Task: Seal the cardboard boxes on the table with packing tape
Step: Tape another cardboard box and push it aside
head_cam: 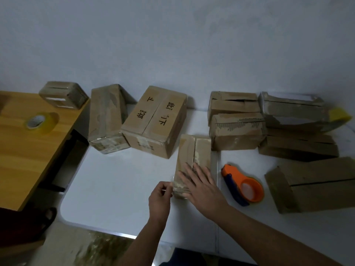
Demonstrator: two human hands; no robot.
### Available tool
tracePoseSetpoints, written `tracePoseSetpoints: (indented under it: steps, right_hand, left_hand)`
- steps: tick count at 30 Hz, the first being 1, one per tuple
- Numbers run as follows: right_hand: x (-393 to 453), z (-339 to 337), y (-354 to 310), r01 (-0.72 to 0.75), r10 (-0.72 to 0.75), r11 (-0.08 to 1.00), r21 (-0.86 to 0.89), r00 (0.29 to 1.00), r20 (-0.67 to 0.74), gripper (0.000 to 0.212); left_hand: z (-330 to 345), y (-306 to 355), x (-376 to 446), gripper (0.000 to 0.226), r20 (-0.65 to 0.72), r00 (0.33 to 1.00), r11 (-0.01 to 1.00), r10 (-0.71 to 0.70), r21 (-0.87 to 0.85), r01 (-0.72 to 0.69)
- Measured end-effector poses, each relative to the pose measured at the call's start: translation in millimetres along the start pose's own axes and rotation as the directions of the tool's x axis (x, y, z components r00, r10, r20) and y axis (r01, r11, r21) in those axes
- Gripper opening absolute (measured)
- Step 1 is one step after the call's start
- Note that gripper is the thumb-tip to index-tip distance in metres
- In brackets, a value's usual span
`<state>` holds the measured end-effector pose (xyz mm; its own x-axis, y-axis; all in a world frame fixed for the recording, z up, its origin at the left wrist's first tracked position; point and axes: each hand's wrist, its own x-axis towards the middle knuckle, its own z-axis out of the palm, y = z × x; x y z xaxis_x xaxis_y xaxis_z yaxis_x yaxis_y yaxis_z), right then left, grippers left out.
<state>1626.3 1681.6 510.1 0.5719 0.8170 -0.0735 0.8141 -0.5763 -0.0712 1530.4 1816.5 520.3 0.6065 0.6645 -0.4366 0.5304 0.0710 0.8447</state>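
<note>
- The right hand lies flat with straight fingers on the near end of the small cardboard box, pressing it down; nothing is grasped in it.
- The left hand sits just left of that pressing hand, at the box's near left corner, its fingertips pinched on what looks like a clear strip of packing tape; the strip is too transparent to trace fully.
- The box stands on the white table, its long seam running away from the hands.
- To do this well, I judge the tape end should be pulled snug round the corner while the flat hand smooths outward, so no bubbles or wrinkles stay under it.
- Just right of the pressing hand lies the orange tape dispenser, near enough to be nudged by the wrist.
- Beyond the fingertips stands a larger printed box, almost touching the small box's far corner, which limits sliding it forward.
- Further right is an unsealed box pile, and a slit box lies past the dispenser.
- Far left, a yellow tape roll rests on a wooden table.
</note>
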Motion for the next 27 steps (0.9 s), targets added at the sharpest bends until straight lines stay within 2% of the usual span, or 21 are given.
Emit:
tracePoseSetpoints:
  steps: [5, 8, 13, 17, 18, 21, 23, 25, 27]
  right_hand:
    - [-1.3, -0.7, 0.3, -0.011, 0.011, 1.0, 0.022, 1.0, 0.0, 0.068]
    - [-2.6, 1.5, 0.4, -0.016, 0.016, 1.0, 0.024, 1.0, -0.008, 0.069]
    - [-1.2, 0.2, 0.8, -0.016, 0.017, 1.0, 0.022, 0.999, -0.04, 0.074]
    - [-2.1, -0.8, 1.0, -0.018, 0.019, 0.999, 0.035, 0.999, -0.035, 0.077]
    - [-1.8, -0.9, 0.8, -0.018, 0.019, 0.999, 0.039, 0.999, -0.032, 0.076]
    - [-0.8, -2.8, 0.5, -0.012, 0.012, 0.999, 0.04, 1.0, -0.015, 0.068]
    - [-0.2, -4.5, 0.4, -0.015, 0.015, 0.999, 0.042, 1.0, 0.0, 0.064]
    - [-1.4, -5.8, 0.7, -0.014, 0.014, 0.999, 0.047, 1.0, 0.009, 0.063]
    - [-2.3, -5.8, 1.6, -0.002, 0.002, 0.999, 0.05, 1.0, 0.003, 0.064]
  left_hand:
    - [-5.5, -5.0, 11.7, 0.005, 0.082, 0.997, 0.998, -0.007, 0.056, 0.002]
    - [-5.4, -3.5, 20.0, 0.025, 0.07, 0.998, 0.998, 0.009, 0.056, -0.013]
    - [0.9, 3.0, 32.9, 0.009, 0.135, 0.99, 0.992, -0.032, 0.128, 0.014]
    - [-17.9, 7.2, 22.8, 0.009, -0.042, 0.999, 0.993, -0.032, 0.113, 0.037]
    - [-22.4, 8.2, 19.5, 0.011, -0.042, 0.999, 0.996, -0.032, 0.087, 0.036]
    - [-22.0, 12.8, 6.0, 0.019, 0.113, 0.994, 0.999, -0.003, 0.039, -0.002]
    - [-15.6, 15.7, -2.9, 0.026, 0.181, 0.979, 0.985, 0.09, 0.128, -0.114]
    - [-13.5, 17.2, -9.3, 0.039, 0.234, 0.953, 0.93, 0.193, 0.266, -0.254]
    - [-21.4, 18.3, -10.1, 0.045, 0.3, 0.928, 0.909, 0.222, 0.281, -0.308]
